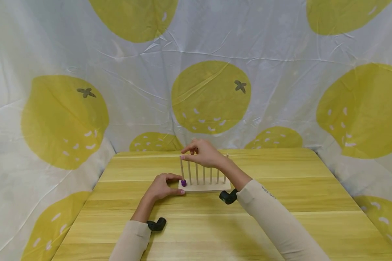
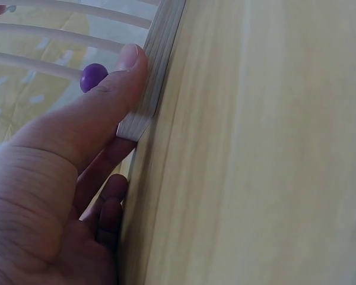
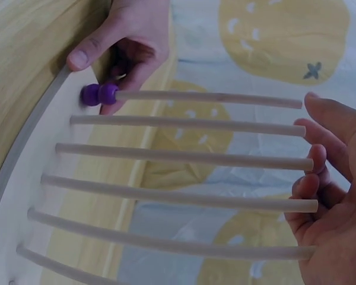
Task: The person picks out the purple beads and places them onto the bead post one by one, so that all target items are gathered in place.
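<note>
A pale wooden peg board stands on the table with a row of several upright thin pegs. Two purple beads sit stacked at the foot of the leftmost peg. My left hand grips the board's left end, its thumb on the front edge and fingers behind. In the left wrist view the thumb partly hides a purple bead. At the top of the leftmost peg is my right hand, thumb and fingers apart with nothing visible between them. It covers some peg tops in the head view.
The board rests on a wood-grain table near its back edge. Behind hangs a pale cloth with large yellow fruit prints. Black wrist devices, one by the left cuff and one by the right, hang near the tabletop.
</note>
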Demonstrator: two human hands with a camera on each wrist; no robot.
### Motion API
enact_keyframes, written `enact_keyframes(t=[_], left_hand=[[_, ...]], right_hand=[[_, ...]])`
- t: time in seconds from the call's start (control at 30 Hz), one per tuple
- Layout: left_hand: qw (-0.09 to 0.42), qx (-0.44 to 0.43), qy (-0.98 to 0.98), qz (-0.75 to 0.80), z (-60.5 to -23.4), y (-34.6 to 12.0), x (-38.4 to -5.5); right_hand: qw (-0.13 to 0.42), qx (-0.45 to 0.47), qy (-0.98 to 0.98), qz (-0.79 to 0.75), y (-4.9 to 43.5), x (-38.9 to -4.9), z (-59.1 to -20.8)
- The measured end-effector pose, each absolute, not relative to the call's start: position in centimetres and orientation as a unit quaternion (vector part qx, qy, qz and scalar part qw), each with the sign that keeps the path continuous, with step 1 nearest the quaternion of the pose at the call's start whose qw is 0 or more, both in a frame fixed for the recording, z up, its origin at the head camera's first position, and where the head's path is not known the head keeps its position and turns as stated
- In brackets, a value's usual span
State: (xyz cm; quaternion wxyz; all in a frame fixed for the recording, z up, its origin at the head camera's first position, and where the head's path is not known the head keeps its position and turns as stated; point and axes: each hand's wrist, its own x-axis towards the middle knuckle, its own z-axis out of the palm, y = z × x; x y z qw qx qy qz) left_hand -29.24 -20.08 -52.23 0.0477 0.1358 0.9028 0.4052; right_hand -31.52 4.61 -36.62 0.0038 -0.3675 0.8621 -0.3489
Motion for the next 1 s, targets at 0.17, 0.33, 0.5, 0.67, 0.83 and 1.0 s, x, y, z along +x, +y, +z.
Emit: enact_keyframes(t=[0.17,0.33,0.5,0.67,0.83,1.0], left_hand=[[0.043,0.136,0.901,0.409,-52.0,-20.0,-29.3],[0.044,0.134,0.9,0.412,-52.1,-20.0,-29.3],[0.048,0.132,0.9,0.413,-52.4,-20.0,-29.4],[0.049,0.132,0.897,0.42,-52.4,-20.0,-29.4],[0.051,0.134,0.896,0.42,-52.3,-20.0,-29.3],[0.05,0.138,0.897,0.416,-52.5,-20.1,-29.3]], right_hand=[[0.002,-0.367,0.858,-0.36,5.1,-31.3,-36.4],[0.003,-0.369,0.857,-0.359,5.9,-31.3,-36.4],[0.01,-0.361,0.858,-0.364,7.3,-31.2,-36.3],[0.004,-0.344,0.863,-0.37,9.1,-31.3,-36.1],[0.0,-0.326,0.861,-0.39,11.3,-31.7,-36.5],[-0.011,-0.31,0.863,-0.398,13.8,-32.0,-37.2]])
